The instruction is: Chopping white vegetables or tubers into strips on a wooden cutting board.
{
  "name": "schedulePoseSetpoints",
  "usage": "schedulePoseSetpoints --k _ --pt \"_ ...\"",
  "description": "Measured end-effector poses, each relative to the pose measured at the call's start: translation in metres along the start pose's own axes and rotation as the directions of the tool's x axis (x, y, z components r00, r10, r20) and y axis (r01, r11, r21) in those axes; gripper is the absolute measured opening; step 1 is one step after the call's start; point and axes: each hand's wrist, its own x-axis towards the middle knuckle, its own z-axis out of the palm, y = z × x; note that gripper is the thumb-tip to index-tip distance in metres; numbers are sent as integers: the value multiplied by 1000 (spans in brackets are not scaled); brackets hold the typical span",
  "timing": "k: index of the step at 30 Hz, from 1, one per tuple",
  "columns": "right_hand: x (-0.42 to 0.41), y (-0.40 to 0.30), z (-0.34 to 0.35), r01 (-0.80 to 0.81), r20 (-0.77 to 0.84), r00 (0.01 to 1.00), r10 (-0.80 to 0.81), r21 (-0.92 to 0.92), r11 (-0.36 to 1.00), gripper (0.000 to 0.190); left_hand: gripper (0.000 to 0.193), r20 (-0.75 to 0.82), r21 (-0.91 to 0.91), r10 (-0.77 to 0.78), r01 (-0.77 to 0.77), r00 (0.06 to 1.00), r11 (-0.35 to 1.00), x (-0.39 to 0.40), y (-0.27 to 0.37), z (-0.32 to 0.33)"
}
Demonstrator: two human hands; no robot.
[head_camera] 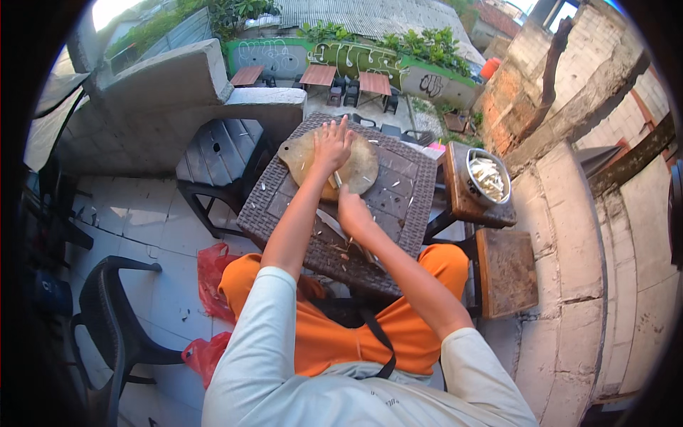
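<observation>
A round wooden cutting board lies on the woven-pattern table. My left hand rests on it, palm down, with its fingers spread. Just nearer to me, my right hand is closed on what looks like a knife, whose narrow end points at my left palm; most of it is hidden. A small pale piece lies beside it. Under my right wrist, a long blade lies on the table among scraps. Small white bits are scattered over the board and table.
A metal bowl of pale cut pieces stands on a wooden stool at right, above another wooden seat. At left are a black plastic stool, a black chair and red plastic bags. Low walls flank the table.
</observation>
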Motion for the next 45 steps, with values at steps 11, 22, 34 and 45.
schedulePoseSetpoints --k 11,22,34,45 --pt "2 14 6 -21 -9 1000 22 30 999 21 61 217 29 -1 -6 976 1000 -1 4 4" --pt "21 12 -5 90 78 993 -87 -36 995 23 60 193 -11 -85 89 977 996 5 -15 9" --pt "14 21 -19 57 189 981 -52 -21 998 25 59 13 -138 -81 82 997 987 -14 -6 3" --pt "24 40 -6 85 135 987 -87 24 996 19 55 28 -57 -90 92 996 994 -4 0 5"
